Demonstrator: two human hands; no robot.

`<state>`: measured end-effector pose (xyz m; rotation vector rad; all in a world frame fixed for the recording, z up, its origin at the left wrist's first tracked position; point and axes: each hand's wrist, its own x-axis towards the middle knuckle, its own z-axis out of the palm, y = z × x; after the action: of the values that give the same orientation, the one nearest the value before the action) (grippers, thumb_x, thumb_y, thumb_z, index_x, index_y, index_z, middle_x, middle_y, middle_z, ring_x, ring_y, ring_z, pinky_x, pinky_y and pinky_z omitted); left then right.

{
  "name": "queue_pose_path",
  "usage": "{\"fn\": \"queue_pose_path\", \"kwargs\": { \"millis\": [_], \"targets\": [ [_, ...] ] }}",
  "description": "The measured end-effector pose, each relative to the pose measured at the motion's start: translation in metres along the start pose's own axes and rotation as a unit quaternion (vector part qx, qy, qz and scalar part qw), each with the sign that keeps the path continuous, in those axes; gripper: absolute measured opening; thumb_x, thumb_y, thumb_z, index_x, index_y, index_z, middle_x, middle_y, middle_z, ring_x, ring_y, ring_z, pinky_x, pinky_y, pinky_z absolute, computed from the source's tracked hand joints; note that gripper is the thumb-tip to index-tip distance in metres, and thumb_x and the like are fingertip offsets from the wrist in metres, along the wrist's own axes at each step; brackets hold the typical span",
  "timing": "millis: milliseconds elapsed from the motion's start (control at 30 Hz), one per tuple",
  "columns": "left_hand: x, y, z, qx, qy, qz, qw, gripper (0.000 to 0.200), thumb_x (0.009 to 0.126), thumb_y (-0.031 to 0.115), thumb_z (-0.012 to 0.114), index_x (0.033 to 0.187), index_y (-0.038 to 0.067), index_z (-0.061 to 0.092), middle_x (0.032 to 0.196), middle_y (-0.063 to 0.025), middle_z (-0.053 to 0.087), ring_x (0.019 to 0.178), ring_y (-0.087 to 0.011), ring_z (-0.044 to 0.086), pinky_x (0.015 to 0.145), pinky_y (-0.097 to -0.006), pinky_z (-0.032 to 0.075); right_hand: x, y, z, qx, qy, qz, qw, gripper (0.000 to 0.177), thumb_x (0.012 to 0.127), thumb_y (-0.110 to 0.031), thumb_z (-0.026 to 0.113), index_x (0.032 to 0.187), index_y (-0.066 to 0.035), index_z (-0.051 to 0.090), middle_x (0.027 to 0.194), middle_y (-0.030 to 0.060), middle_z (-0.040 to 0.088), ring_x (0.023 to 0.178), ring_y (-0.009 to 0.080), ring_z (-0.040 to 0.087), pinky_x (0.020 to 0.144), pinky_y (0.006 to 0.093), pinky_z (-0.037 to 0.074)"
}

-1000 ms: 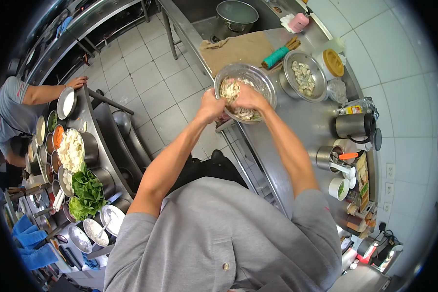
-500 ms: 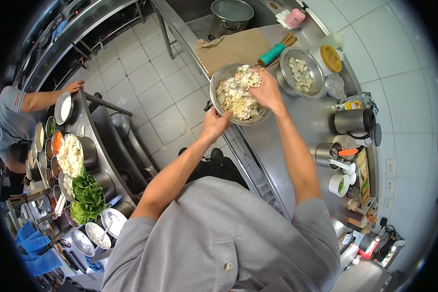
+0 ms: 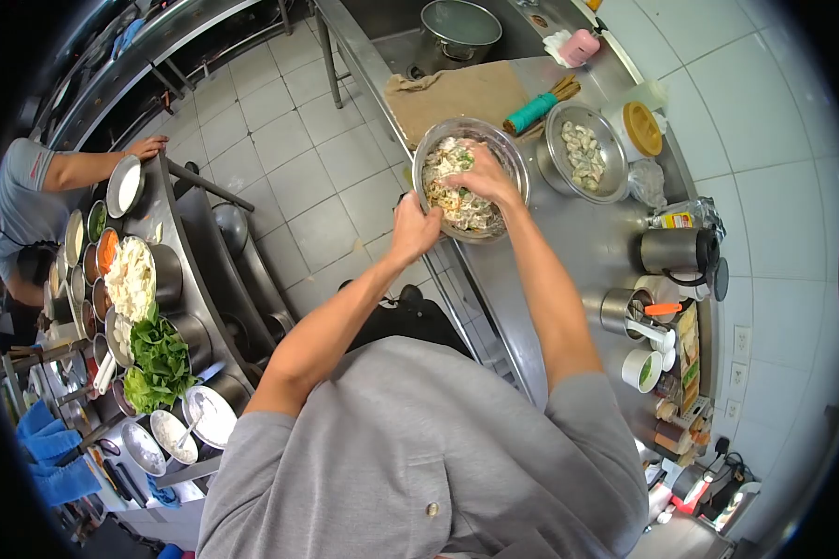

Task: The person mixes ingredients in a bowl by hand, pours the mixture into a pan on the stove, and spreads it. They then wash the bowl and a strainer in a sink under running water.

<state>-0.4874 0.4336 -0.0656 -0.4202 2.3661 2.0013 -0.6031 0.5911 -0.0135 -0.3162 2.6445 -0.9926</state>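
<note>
The left hand [image 3: 414,229], curled, grips the near-left rim of the metal bowl [image 3: 516,155], at the table's [image 3: 555,252] left edge. The right hand [image 3: 490,177] dips into pale mixture [image 3: 476,213]; its buried fingertips' state cannot be told.

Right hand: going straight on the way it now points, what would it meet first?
The right hand would first meet the food mixture at its fingertips; behind that, probably the metal bowl, though depth is unclear.

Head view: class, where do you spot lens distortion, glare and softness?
In the head view, wall tiles curve towards a dark, rounded border; the steel counter shows pale sheen; fine detail is soft in the food inside the bowl.
</note>
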Motion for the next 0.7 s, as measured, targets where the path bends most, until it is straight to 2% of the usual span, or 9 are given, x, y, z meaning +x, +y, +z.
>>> {"fn": "queue_pose_path", "kwargs": {
  "millis": [100, 233, 267, 367, 400, 500, 533, 633, 700],
  "targets": [
    [0.027, -0.011, -0.021, 0.013, -0.036, 0.016, 0.999, 0.033, 0.082, 0.014, 0.06, 0.102, -0.011, 0.063, 0.089, -0.0297, 0.069, 0.082, -0.038, 0.07, 0.077, -0.0458, 0.054, 0.01, -0.015, 0.004, -0.059, -0.072, -0.062, 0.994, 0.102, 0.058, -0.034, 0.085, 0.146, 0.0, 0.046, 0.144, 0.0262, 0.05, 0.137, 0.0376, 0.047, 0.113, 0.0401, 0.04],
    [0.048, 0.016, -0.052, -0.053, -0.111, -0.081, 0.989, 0.031, 0.079, 0.008, 0.063, 0.103, -0.011, 0.066, 0.086, -0.02, 0.071, 0.072, -0.0259, 0.069, 0.068, -0.0411, 0.057, -0.003, -0.03, 0.018, -0.189, -0.161, -0.176, 0.953, 0.097, 0.059, -0.033, 0.083, 0.143, 0.001, 0.047, 0.138, 0.0258, 0.053, 0.13, 0.0411, 0.05, 0.111, 0.0433, 0.042],
    [0.052, 0.021, -0.059, -0.047, -0.128, -0.098, 0.986, 0.031, 0.078, 0.006, 0.063, 0.104, -0.01, 0.067, 0.086, -0.0159, 0.071, 0.07, -0.0216, 0.068, 0.06, -0.0383, 0.056, -0.02, -0.042, 0.009, -0.215, -0.177, -0.152, 0.948, 0.094, 0.059, -0.03, 0.083, 0.141, 0.0, 0.05, 0.134, 0.0248, 0.055, 0.126, 0.0411, 0.052, 0.107, 0.0459, 0.045],
    [0.058, 0.04, -0.075, 0.026, -0.169, -0.111, 0.979, 0.025, 0.08, 0.003, 0.063, 0.102, -0.008, 0.065, 0.086, -0.0121, 0.066, 0.065, -0.0199, 0.067, 0.056, -0.0343, 0.06, -0.042, -0.038, 0.0, -0.273, -0.239, -0.16, 0.918, 0.091, 0.061, -0.029, 0.081, 0.145, -0.01, 0.051, 0.136, 0.0196, 0.055, 0.128, 0.0414, 0.051, 0.105, 0.048, 0.048],
    [0.054, 0.05, -0.079, 0.035, -0.172, -0.1, 0.979, 0.02, 0.078, 0.005, 0.064, 0.095, -0.006, 0.065, 0.082, -0.0093, 0.064, 0.064, -0.0177, 0.064, 0.056, -0.0327, 0.058, -0.047, -0.025, 0.0, -0.273, -0.205, -0.201, 0.918, 0.082, 0.065, -0.026, 0.081, 0.141, -0.011, 0.054, 0.13, 0.0194, 0.057, 0.12, 0.0406, 0.057, 0.1, 0.0497, 0.05],
    [0.06, 0.054, -0.077, 0.05, -0.198, -0.047, 0.978, 0.015, 0.078, 0.004, 0.064, 0.091, -0.003, 0.062, 0.082, -0.009, 0.064, 0.066, -0.0172, 0.065, 0.057, -0.0316, 0.058, -0.054, -0.021, -0.019, -0.337, -0.108, -0.151, 0.923, 0.076, 0.068, -0.025, 0.081, 0.138, -0.011, 0.056, 0.131, 0.0201, 0.057, 0.116, 0.041, 0.059, 0.098, 0.0488, 0.052],
    [0.066, 0.05, -0.075, 0.048, -0.194, -0.035, 0.979, 0.016, 0.08, 0.005, 0.066, 0.093, -0.003, 0.062, 0.082, -0.0088, 0.064, 0.067, -0.0167, 0.065, 0.057, -0.0313, 0.058, -0.057, -0.025, -0.03, -0.335, -0.045, -0.149, 0.929, 0.073, 0.07, -0.026, 0.082, 0.136, -0.008, 0.057, 0.132, 0.0211, 0.058, 0.115, 0.041, 0.061, 0.095, 0.0476, 0.053],
    [0.073, 0.038, -0.069, 0.013, -0.16, -0.023, 0.987, 0.023, 0.082, 0.012, 0.073, 0.097, -0.002, 0.062, 0.08, -0.0086, 0.064, 0.066, -0.0148, 0.064, 0.056, -0.0302, 0.056, -0.051, -0.02, -0.044, -0.203, 0.101, -0.106, 0.968, 0.073, 0.071, -0.026, 0.083, 0.136, -0.004, 0.057, 0.134, 0.0224, 0.057, 0.115, 0.0408, 0.062, 0.096, 0.0472, 0.052],
    [0.057, 0.027, -0.064, -0.047, -0.105, -0.047, 0.992, 0.031, 0.082, 0.019, 0.078, 0.099, -0.001, 0.062, 0.074, -0.0087, 0.063, 0.062, -0.0131, 0.062, 0.052, -0.0296, 0.052, -0.041, -0.016, -0.047, -0.123, 0.154, -0.115, 0.974, 0.068, 0.072, -0.029, 0.084, 0.129, -0.001, 0.061, 0.125, 0.0226, 0.063, 0.113, 0.0394, 0.063, 0.096, 0.0463, 0.051]
  ]
}}
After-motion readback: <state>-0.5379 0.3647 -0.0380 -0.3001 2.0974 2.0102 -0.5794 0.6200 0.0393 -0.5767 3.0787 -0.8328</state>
